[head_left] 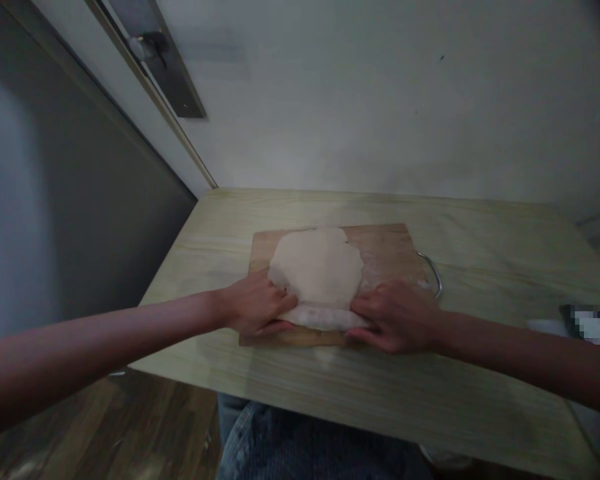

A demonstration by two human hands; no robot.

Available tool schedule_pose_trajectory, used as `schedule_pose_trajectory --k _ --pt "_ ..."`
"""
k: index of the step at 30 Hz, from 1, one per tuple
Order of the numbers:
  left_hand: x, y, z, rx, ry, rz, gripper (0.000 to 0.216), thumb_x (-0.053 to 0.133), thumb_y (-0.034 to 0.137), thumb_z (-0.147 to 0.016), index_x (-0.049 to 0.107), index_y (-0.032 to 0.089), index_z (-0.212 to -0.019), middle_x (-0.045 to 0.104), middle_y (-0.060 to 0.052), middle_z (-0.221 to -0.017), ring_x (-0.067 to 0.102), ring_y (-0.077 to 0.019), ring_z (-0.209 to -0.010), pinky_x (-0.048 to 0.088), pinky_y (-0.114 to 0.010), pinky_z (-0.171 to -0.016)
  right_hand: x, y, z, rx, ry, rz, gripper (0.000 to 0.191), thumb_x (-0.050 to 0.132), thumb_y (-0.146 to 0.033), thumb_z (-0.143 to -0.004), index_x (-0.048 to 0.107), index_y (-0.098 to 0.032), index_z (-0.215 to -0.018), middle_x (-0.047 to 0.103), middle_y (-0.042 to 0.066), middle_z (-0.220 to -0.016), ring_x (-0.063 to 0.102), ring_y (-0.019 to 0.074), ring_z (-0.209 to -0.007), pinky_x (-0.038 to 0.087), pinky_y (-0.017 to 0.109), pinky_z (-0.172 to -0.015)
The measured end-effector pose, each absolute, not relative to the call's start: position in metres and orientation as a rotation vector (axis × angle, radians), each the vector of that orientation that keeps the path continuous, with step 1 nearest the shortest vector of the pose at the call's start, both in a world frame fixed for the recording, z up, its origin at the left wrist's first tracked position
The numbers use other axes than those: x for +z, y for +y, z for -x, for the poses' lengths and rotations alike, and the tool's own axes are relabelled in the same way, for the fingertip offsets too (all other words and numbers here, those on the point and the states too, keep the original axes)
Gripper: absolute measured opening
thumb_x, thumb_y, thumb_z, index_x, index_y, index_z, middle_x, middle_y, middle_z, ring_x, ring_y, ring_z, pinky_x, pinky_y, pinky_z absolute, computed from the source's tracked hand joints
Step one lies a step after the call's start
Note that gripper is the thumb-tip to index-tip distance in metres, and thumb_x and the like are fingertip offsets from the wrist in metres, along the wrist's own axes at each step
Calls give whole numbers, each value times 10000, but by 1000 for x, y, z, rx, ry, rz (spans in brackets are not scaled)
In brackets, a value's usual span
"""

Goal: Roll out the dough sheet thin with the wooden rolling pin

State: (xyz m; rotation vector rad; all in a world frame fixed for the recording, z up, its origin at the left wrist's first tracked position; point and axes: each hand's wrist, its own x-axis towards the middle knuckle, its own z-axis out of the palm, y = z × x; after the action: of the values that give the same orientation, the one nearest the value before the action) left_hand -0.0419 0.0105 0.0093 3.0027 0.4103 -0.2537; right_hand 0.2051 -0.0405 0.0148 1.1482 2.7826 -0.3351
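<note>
The left hand (261,305) and right hand (397,317) clamped a whitish cylindrical roll (325,318) along the flat, pale dough sheet (317,263) on a brown wooden board (387,248), behind the pale wooden bench's (490,260) near edge. Rolling seemed underway, next needing even pressure.

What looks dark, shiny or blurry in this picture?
Head view: dim overall, darker in the top right corner; head view: pale glow on the grey surface at far left; head view: little fine detail on the dough sheet; head view: blocky squares cover part of the dark thing at the right edge.
</note>
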Motion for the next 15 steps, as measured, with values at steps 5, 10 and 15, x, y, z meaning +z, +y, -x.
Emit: schedule_pose_trajectory --k 5,10,15 --pt "9 16 41 -252 309 -3043 293 353 400 -852 491 158 -761 609 -51 -638 521 -160 -515 335 -293 -482 14 -50 -202 -321 2709 -1232 355 397 -452 -808 571 -167 -688 627 52 -636 545 167 -550 222 277 -491" --pt "8 10 43 -162 342 -3084 284 359 383 -850 493 156 -747 591 -53 -637 513 -162 -518 350 -302 -473 12 -58 -201 -148 2756 -1219 391 356 -472 -828 566 -162 -714 617 64 -623 542 174 -542 197 287 -486" --pt "7 1 45 -94 425 -3136 274 382 378 -836 493 159 -715 576 -47 -631 509 -160 -524 369 -303 -481 8 -65 -200 30 2833 -1247 365 381 -452 -826 565 -156 -718 599 62 -622 517 152 -532 187 293 -497"
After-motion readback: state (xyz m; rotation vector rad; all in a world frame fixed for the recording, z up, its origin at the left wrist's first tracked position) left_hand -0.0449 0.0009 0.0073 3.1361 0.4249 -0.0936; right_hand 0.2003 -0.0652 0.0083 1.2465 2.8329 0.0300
